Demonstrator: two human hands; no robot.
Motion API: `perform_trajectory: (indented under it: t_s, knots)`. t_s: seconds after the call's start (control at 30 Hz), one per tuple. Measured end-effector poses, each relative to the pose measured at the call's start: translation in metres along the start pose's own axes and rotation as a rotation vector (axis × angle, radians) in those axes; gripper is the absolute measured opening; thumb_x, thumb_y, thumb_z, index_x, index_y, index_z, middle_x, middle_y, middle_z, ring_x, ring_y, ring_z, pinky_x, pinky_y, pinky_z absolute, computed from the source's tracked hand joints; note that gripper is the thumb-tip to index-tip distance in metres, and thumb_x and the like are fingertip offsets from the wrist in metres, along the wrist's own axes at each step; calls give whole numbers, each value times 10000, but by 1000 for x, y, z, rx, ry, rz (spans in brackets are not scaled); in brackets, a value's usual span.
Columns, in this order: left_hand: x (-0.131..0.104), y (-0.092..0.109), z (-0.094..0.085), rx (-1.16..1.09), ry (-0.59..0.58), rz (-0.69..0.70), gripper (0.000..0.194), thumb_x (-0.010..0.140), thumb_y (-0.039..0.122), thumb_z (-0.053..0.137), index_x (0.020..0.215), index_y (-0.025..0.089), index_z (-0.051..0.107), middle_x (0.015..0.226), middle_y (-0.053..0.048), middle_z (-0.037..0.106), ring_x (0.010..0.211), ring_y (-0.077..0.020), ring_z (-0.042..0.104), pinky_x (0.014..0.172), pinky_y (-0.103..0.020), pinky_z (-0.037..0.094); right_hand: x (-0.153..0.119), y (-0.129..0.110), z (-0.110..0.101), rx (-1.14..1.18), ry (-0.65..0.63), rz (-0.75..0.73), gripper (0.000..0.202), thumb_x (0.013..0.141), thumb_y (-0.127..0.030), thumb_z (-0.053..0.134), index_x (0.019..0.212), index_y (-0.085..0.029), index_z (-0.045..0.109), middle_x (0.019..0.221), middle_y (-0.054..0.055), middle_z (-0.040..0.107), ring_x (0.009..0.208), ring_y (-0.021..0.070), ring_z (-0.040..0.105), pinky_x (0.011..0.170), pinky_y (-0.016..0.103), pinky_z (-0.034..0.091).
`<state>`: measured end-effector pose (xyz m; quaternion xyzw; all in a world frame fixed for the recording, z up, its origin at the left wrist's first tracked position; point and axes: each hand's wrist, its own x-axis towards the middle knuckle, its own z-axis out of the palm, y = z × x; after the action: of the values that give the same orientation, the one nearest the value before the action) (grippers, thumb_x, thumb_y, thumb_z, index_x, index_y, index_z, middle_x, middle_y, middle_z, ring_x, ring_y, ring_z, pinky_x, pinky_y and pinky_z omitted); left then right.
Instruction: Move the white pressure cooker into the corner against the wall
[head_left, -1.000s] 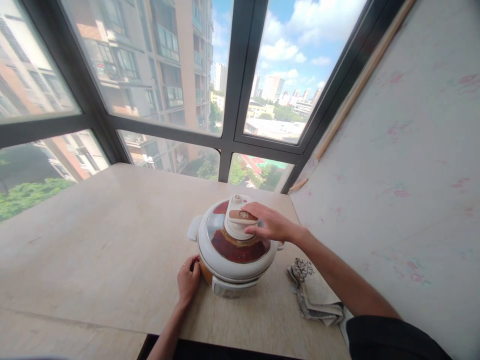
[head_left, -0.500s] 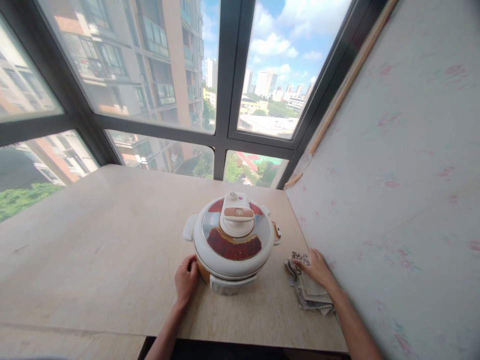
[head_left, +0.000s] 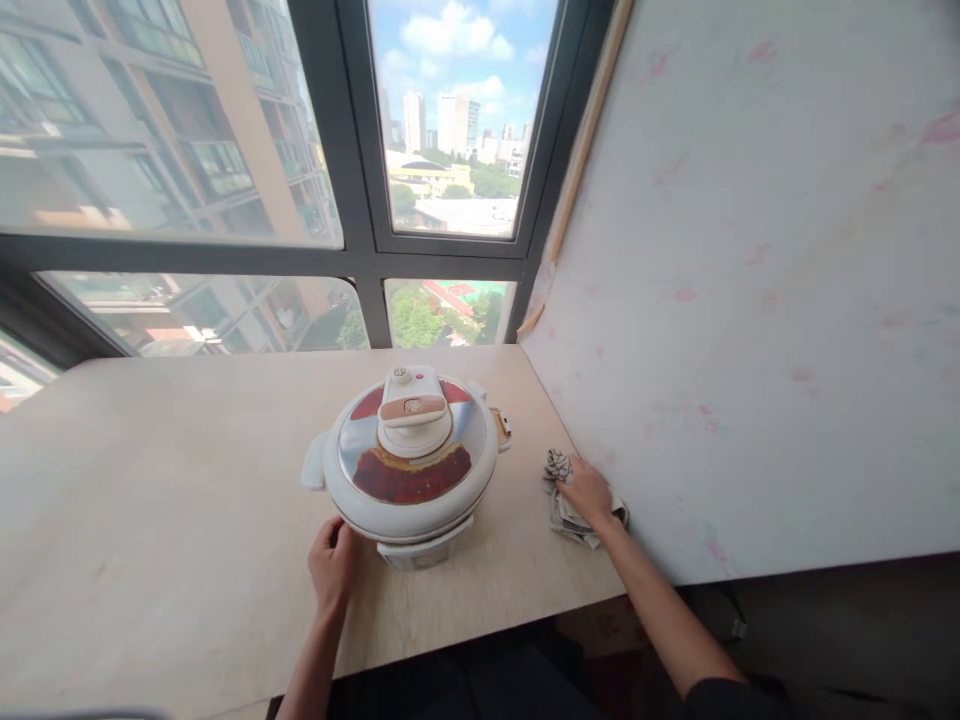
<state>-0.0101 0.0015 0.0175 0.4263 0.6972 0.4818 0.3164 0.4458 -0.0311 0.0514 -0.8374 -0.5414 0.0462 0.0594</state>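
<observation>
A white electric cooker (head_left: 412, 515) with a clear-and-red patterned lid stands on the pale counter (head_left: 187, 500). My left hand (head_left: 332, 568) rests on the counter at the cooker's lower left, its fingers curled; what they hold, if anything, is hidden. Right of the cooker lies a folded, patterned grey-beige cloth (head_left: 574, 522). My right hand (head_left: 586, 492) is on top of it, fingers closed on the cloth, a bunched part sticking out at the fingertips.
Dark-framed windows (head_left: 360, 265) rise behind the counter. A flower-patterned wall (head_left: 750, 350) stands close on the right, beside my right hand. The counter's front edge runs below both hands.
The view has turned to the right, so the cooker sits further left in it. My right hand has closed more on the cloth, which is more bunched. My left hand stays beside the cooker.
</observation>
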Motion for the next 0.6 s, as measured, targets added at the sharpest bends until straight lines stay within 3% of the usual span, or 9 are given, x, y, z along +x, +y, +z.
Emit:
perform_trajectory:
  t_s: [0.1, 0.23, 0.3, 0.37, 0.43, 0.53, 0.6]
  knots:
    - [13, 13, -5, -266, 42, -163, 302, 655, 439, 616, 806, 178, 626, 796, -38, 672, 742, -210, 622, 652, -327, 516, 1, -3, 1, -15, 35, 23, 523, 924, -354, 575, 1358, -65, 534, 1258, 226, 657, 1161, 321, 610, 969, 368, 428]
    - [35, 47, -14, -555, 49, -162, 274, 725, 442, 551, 824, 189, 588, 813, -28, 654, 724, -166, 607, 629, -285, 485, 5, -11, -1, 5, 114, -38, 608, 917, -388, 603, 1402, -47, 469, 1439, 266, 528, 1342, 345, 469, 1115, 450, 319]
    - [42, 68, -20, -696, 19, -153, 289, 773, 443, 532, 869, 178, 596, 863, -42, 666, 783, -158, 620, 698, -280, 499, 6, -20, -5, 143, 187, -92, 668, 902, -476, 610, 1393, -45, 473, 1481, 284, 480, 1403, 359, 403, 1158, 521, 267]
    - [44, 90, -23, -760, -6, -116, 330, 817, 455, 525, 959, 168, 605, 952, -63, 683, 869, -173, 639, 799, -307, 519, 6, -34, -13, 420, 236, -114, 743, 885, -604, 581, 1387, -65, 491, 1486, 277, 479, 1420, 354, 393, 1168, 556, 267]
    - [43, 111, -26, -828, -5, -122, 344, 830, 437, 559, 1036, 165, 597, 1009, -72, 682, 938, -191, 648, 895, -341, 524, 6, -53, -23, 796, 207, -100, 764, 866, -695, 547, 1376, -128, 519, 1482, 227, 508, 1403, 316, 437, 1155, 531, 326]
    - [40, 134, -26, -919, -24, -136, 339, 826, 337, 612, 1113, 164, 565, 1097, -84, 672, 1018, -199, 647, 971, -366, 520, 8, -89, -41, 1351, 2, -66, 678, 873, -748, 479, 1268, -209, 595, 1400, 149, 605, 1298, 252, 570, 1071, 444, 459]
    - [40, 143, -25, -914, -39, -147, 342, 804, 267, 636, 1119, 164, 552, 1089, -79, 664, 997, -187, 652, 960, -350, 532, 10, -116, -51, 1570, -177, -67, 653, 870, -767, 444, 1150, -211, 640, 1270, 135, 684, 1172, 249, 654, 976, 420, 530]
